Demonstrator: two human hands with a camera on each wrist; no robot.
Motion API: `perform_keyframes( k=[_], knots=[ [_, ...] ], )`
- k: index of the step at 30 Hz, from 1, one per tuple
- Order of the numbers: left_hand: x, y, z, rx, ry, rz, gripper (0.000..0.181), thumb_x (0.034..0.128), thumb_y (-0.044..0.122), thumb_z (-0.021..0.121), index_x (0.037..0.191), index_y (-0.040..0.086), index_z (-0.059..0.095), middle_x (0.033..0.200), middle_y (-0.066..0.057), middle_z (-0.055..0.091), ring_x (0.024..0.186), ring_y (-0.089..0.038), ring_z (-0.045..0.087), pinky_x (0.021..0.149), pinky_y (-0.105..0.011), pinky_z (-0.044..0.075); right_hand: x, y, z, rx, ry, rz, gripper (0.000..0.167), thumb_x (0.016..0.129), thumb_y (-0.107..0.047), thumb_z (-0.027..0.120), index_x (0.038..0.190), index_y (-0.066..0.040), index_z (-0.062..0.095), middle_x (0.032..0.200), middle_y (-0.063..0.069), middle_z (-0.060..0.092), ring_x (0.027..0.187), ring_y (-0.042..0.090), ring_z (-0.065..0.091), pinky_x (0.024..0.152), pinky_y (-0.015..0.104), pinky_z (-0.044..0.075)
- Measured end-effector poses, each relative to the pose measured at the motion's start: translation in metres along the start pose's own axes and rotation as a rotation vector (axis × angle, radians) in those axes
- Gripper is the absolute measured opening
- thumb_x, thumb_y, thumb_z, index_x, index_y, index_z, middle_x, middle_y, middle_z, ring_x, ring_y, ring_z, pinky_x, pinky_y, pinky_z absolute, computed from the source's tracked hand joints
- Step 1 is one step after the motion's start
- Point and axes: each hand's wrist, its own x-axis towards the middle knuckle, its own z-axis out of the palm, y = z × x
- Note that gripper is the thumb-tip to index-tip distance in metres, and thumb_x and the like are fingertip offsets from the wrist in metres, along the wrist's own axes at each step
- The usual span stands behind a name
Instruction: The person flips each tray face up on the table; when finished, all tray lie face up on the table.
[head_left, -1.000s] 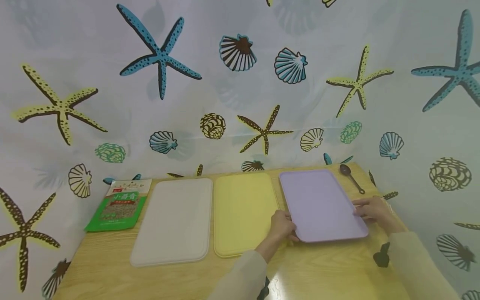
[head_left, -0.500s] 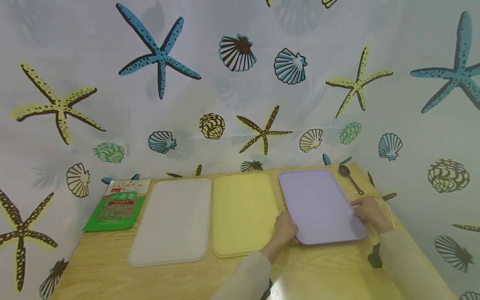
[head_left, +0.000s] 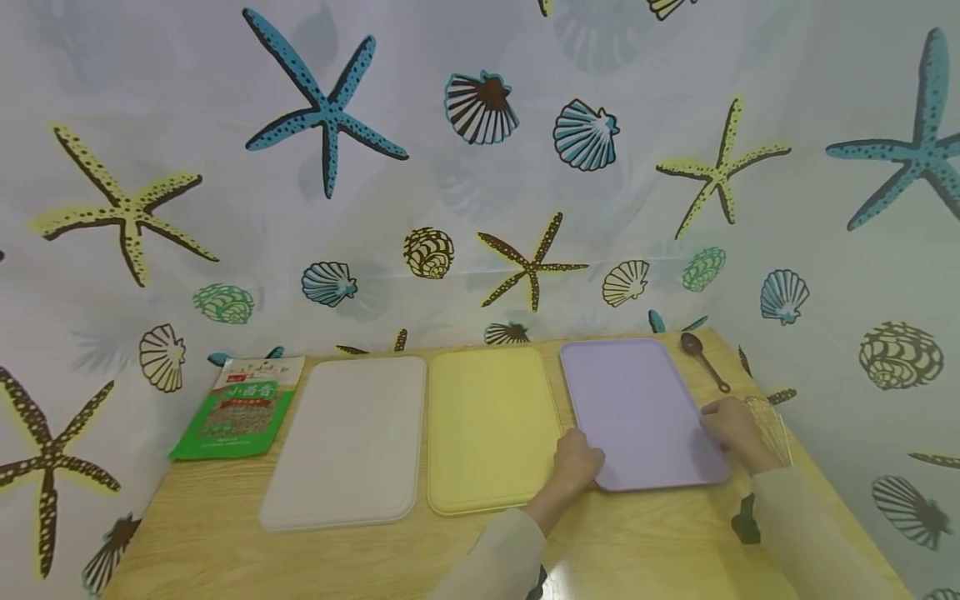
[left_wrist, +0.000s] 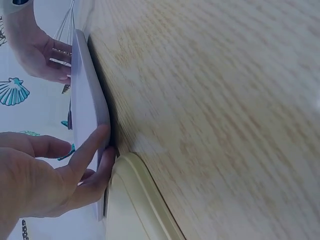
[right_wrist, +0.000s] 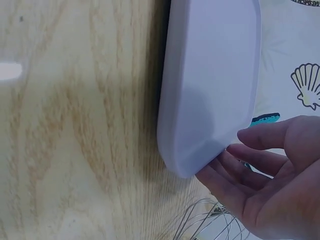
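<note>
Your purple tray (head_left: pixel 641 412) is lying at the right end of the tray row on the wooden desk (head_left: pixel 637 533), its long side running away from you. Your left grip (head_left: pixel 573 462) is resting at the near left corner. Its state is reading as released: in the left wrist view the thumb is hovering over the tray, apart from it, while the index finger is touching the outer rim and the next finger is sitting lower, by the dark shadow line under the edge. Whether that edge is fully meeting the desk, you cannot tell from here.

Your right grip (head_left: pixel 733 427) is touching the tray's right side, toward the near corner. It is also reading as released: the fingers are reaching loosely to the rim, without wrapping round it; the right wrist view is hiding some fingertips behind the edge. A wire whisk (right_wrist: pixel 215 227) is lying just beside this grip.

To the left, a yellow tray (head_left: pixel 491 429) is sitting just beside the purple one, then a white tray (head_left: pixel 345 442), then a green packet (head_left: pixel 238 410) bearing white printing. A dark spoon (head_left: pixel 705 361) is lying near the purple tray's far right corner, bowl pointing away from you. Behind everything, a pale sheet (head_left: pixel 450 192) is showing starfish and shells.
</note>
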Motion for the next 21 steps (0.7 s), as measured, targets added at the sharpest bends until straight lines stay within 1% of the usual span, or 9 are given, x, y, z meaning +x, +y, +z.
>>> perform_keyframes(
  k=[3, 6, 8, 10, 13, 15, 17, 20, 21],
  knots=[
    [0.0, -0.001, 0.002, 0.013, 0.012, 0.008, 0.043, 0.0781, -0.007, 0.051, 0.115, -0.029, 0.047, 0.098, -0.033, 0.058, 0.049, -0.013, 0.041, 0.042, -0.019, 0.041, -0.001, -0.001, 0.002, -0.003, 0.02, 0.001, 0.039, 0.085, -0.005, 0.048, 0.116, 0.018, 0.057, 0.106, 0.033, 0.061, 0.079, 0.032, 0.063, 0.056, 0.03, 0.052],
    [0.0, -0.002, 0.004, 0.042, 0.017, 0.023, 0.039, 0.0767, -0.005, 0.052, 0.109, -0.026, 0.052, 0.086, -0.025, 0.058, 0.052, -0.016, 0.042, 0.044, -0.022, 0.037, -0.002, -0.001, 0.004, -0.011, 0.045, -0.02, 0.039, 0.085, -0.006, 0.048, 0.115, 0.017, 0.057, 0.105, 0.032, 0.062, 0.073, 0.029, 0.062, 0.053, 0.03, 0.051],
    [-0.002, -0.004, 0.002, 0.08, 0.028, 0.032, 0.038, 0.0776, -0.002, 0.054, 0.109, -0.024, 0.055, 0.094, -0.027, 0.061, 0.062, -0.022, 0.052, 0.05, -0.026, 0.045, -0.002, -0.001, 0.006, -0.034, 0.062, -0.047, 0.038, 0.086, -0.007, 0.049, 0.114, 0.017, 0.058, 0.107, 0.032, 0.062, 0.074, 0.03, 0.062, 0.055, 0.033, 0.051],
    [-0.004, -0.006, -0.002, 0.091, 0.022, 0.036, 0.04, 0.0792, -0.001, 0.053, 0.113, -0.023, 0.054, 0.097, -0.029, 0.062, 0.059, -0.022, 0.051, 0.048, -0.026, 0.043, -0.002, -0.002, 0.008, -0.05, 0.08, -0.061, 0.038, 0.086, -0.009, 0.049, 0.114, 0.015, 0.059, 0.11, 0.032, 0.062, 0.08, 0.035, 0.063, 0.06, 0.039, 0.052],
    [-0.006, -0.01, -0.014, 0.112, 0.02, 0.058, 0.035, 0.0832, 0.001, 0.053, 0.11, -0.02, 0.057, 0.1, -0.031, 0.064, 0.058, -0.016, 0.05, 0.044, -0.019, 0.038, -0.003, -0.007, 0.009, -0.063, 0.115, -0.082, 0.038, 0.086, -0.009, 0.049, 0.115, 0.013, 0.061, 0.115, 0.031, 0.061, 0.092, 0.042, 0.062, 0.068, 0.047, 0.053],
    [-0.006, -0.013, -0.022, 0.09, 0.024, 0.075, 0.034, 0.0852, 0.0, 0.052, 0.113, -0.019, 0.056, 0.1, -0.031, 0.063, 0.047, -0.01, 0.038, 0.039, -0.016, 0.028, -0.004, -0.012, 0.01, -0.072, 0.134, -0.088, 0.039, 0.086, -0.009, 0.048, 0.116, 0.011, 0.061, 0.115, 0.03, 0.062, 0.094, 0.043, 0.062, 0.069, 0.049, 0.053],
    [-0.005, -0.016, -0.03, 0.083, 0.033, 0.101, 0.035, 0.0872, 0.0, 0.051, 0.118, -0.017, 0.055, 0.105, -0.032, 0.061, 0.046, -0.009, 0.038, 0.039, -0.015, 0.029, -0.007, -0.017, 0.009, -0.081, 0.144, -0.098, 0.039, 0.087, -0.009, 0.048, 0.117, 0.011, 0.06, 0.114, 0.029, 0.063, 0.095, 0.043, 0.063, 0.069, 0.049, 0.053],
    [-0.003, -0.019, -0.042, 0.121, 0.084, 0.121, 0.044, 0.0886, 0.001, 0.052, 0.131, -0.012, 0.049, 0.118, -0.03, 0.057, 0.059, -0.016, 0.05, 0.051, -0.023, 0.047, -0.011, -0.028, 0.009, -0.086, 0.136, -0.118, 0.039, 0.087, -0.008, 0.049, 0.12, 0.011, 0.058, 0.111, 0.029, 0.064, 0.092, 0.042, 0.064, 0.067, 0.048, 0.053],
    [-0.002, -0.02, -0.047, 0.14, 0.101, 0.123, 0.045, 0.0887, 0.001, 0.052, 0.132, -0.011, 0.048, 0.12, -0.03, 0.056, 0.069, -0.021, 0.056, 0.059, -0.029, 0.053, -0.012, -0.032, 0.01, -0.079, 0.129, -0.122, 0.04, 0.087, -0.008, 0.05, 0.12, 0.012, 0.058, 0.11, 0.03, 0.064, 0.091, 0.041, 0.064, 0.067, 0.048, 0.053]
  ],
)
